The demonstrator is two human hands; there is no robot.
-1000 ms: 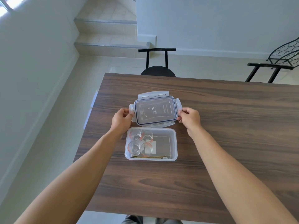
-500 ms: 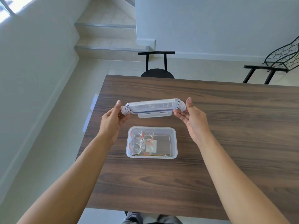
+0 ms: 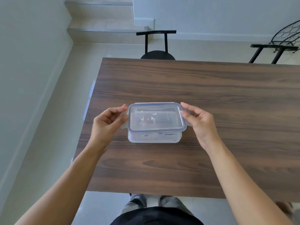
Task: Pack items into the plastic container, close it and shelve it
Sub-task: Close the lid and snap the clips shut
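A clear plastic container (image 3: 154, 138) stands on the dark wooden table (image 3: 211, 88), near its front left part. Small clear cups with orange rims show faintly through the plastic. The clear lid (image 3: 155, 117) with a blue-grey seal lies flat over the container, its side flaps sticking out. My left hand (image 3: 108, 122) pinches the lid's left end between thumb and fingers. My right hand (image 3: 197, 120) pinches the right end the same way. Whether the lid sits fully on the rim I cannot tell.
A black chair (image 3: 156, 44) stands at the table's far edge, and a black metal rack (image 3: 282, 41) is at the back right. Steps (image 3: 100, 21) rise at the back left. A white wall runs along the left. My legs show below the table's near edge.
The lid lay flat on the table beyond the container; both hands lifted it, turned it over and brought it toward me, down over the container.
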